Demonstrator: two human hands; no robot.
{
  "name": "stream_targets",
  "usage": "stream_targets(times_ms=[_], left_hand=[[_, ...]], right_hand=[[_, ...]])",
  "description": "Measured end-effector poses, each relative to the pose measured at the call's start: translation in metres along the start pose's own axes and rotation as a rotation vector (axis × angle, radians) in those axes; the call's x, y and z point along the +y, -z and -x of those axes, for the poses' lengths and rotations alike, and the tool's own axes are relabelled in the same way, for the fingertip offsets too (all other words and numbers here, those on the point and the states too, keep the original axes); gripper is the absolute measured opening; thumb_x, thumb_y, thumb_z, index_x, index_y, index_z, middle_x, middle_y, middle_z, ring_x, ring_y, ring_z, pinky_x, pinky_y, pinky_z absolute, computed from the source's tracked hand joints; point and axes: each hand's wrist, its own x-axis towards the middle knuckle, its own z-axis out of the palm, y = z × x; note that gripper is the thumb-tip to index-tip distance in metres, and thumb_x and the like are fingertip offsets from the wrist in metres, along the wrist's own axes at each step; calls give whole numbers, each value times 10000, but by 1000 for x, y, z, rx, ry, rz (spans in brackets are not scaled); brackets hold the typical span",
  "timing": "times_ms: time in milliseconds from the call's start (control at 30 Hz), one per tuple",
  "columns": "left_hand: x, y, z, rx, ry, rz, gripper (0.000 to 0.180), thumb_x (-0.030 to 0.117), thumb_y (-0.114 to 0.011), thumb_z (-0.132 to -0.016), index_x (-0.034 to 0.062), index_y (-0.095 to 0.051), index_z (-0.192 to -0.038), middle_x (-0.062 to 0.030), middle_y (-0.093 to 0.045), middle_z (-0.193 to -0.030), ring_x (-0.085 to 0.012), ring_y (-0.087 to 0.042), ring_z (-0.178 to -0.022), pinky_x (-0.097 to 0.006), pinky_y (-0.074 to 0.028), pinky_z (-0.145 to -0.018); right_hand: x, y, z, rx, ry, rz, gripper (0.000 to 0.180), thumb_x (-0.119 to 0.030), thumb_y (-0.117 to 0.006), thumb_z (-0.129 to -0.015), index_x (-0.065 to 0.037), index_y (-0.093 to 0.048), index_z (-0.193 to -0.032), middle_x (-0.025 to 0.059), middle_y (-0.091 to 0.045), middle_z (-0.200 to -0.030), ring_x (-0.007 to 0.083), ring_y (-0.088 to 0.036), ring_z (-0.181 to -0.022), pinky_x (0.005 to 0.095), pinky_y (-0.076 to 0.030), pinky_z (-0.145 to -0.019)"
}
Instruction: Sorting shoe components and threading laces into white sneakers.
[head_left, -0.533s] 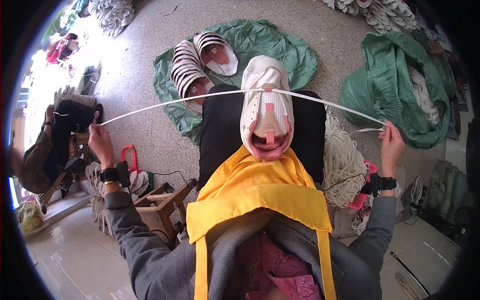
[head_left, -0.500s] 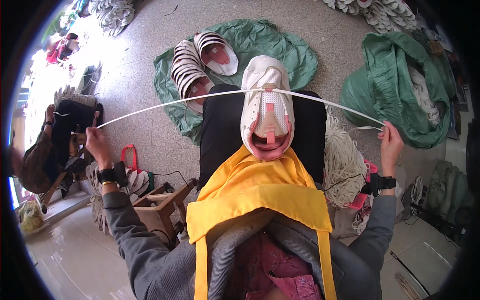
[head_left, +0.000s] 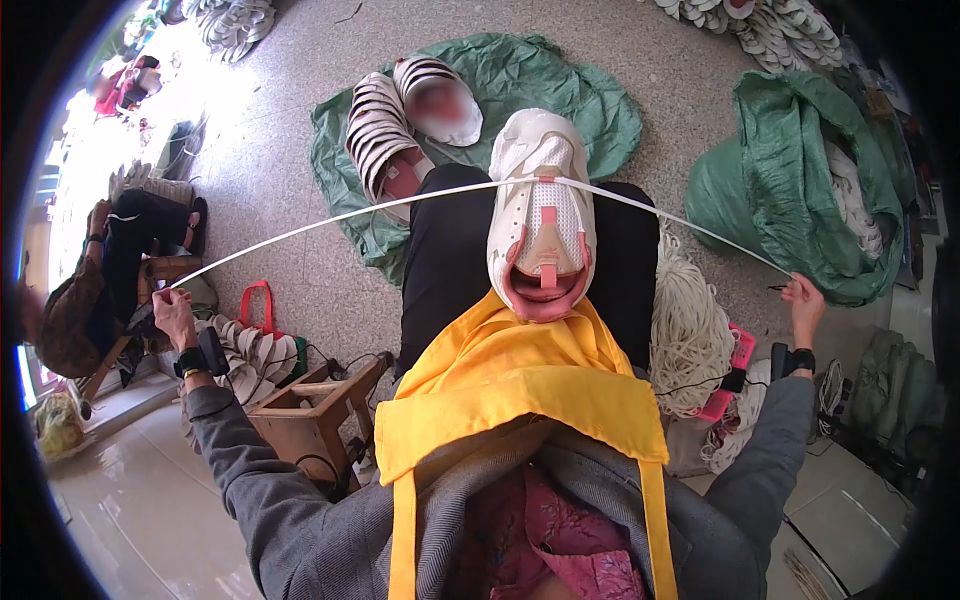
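Note:
A white and pink sneaker upper [head_left: 543,215] rests on my lap, its toe pointing away from me and its pink heel opening nearest. A white shoelace [head_left: 330,219] passes through the toe end of its lacing area, and both halves stretch out to the sides. At the far left my left hand [head_left: 175,318] is closed, pinching one end of the lace. My right hand [head_left: 804,304], out to the right, pinches the other end. The lace is pulled nearly straight on both sides.
Stacked shoe uppers [head_left: 380,130] lie on a green sheet [head_left: 560,95] ahead. A bundle of white laces [head_left: 690,330] hangs by my right knee. A green sack [head_left: 745,190] stands at right, a wooden stool [head_left: 318,400] at left. Another person [head_left: 90,280] sits far left.
Both hands have moved farther outward and slightly down, drawing the lace ends farther apart. The loose end by the right hand has straightened. The sneaker upper stays on my lap.

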Motion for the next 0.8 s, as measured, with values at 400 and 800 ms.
stream_targets(times_ms=[400,800], left_hand=[[-2,-11,-4,-159,-11,73,90,89,-555,-992,5,-585,-986,-84,-699,-839,-135,-690,-702,-249,-562,-627],[33,-2,-12,-157,-123,-198,161,178,-655,-924,19,-640,-941,-85,-693,-822,-182,-676,-751,-338,-526,-701]], right_hand=[[67,69,-6,84,-135,-34,217,24,-564,-952,70,-647,-1147,134,-682,-925,210,-709,-781,316,-619,-676],[53,61,0,100,-325,218,131,-73,-593,-954,43,-653,-968,90,-663,-728,172,-663,-559,312,-561,-495]])
